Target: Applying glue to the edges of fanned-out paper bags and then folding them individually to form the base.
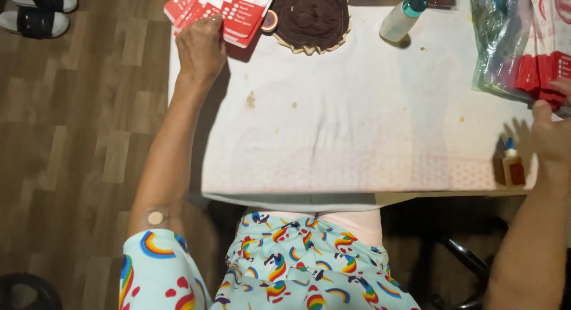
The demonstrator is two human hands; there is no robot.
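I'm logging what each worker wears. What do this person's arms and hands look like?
Both arms are bare from above the elbow down; the left hand and right hand wear no gloves. A short pale blue sleeve printed with rainbows covers the left upper arm. A small round plaster sits near the left elbow.

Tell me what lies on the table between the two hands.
Head view: between left hand and right hand lies mostly bare stained white tabletop; a small amber glue bottle stands near the right hand.
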